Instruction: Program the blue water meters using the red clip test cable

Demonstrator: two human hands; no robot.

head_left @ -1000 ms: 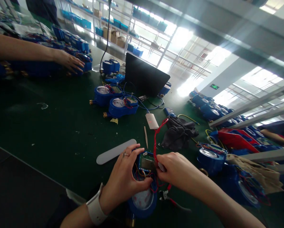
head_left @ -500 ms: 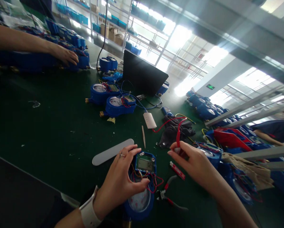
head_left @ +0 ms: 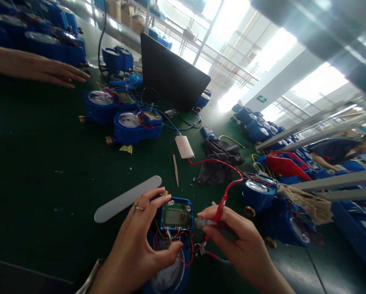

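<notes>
My left hand (head_left: 137, 241) curls around the left side of a blue water meter (head_left: 187, 255), fingertips at its display housing and thumb over the wires. The meter's small LCD screen (head_left: 175, 217) is lit with digits, and thin coloured wires run out below it. Between the thumb and fingers of my right hand (head_left: 235, 234) is a grey probe head (head_left: 204, 223) on a red cable (head_left: 232, 183). Its tip is close to the right edge of the display; whether they touch, I cannot tell. Red-handled pliers (head_left: 212, 255) lie partly hidden beneath my right hand.
The red cable leads to a white box (head_left: 184, 147) with a red light. Nearby are tweezers (head_left: 175, 170), a grey flat strip (head_left: 128, 199), a dark cloth (head_left: 216, 161) and a laptop (head_left: 172, 73). Other meters (head_left: 137, 124) stand around. A co-worker's hand (head_left: 48, 69) reaches in at left.
My right hand has brought the probe head down and left to the meter's display. The white box now shows a red light. The co-worker's hand has come off the meters, and the view has shifted.
</notes>
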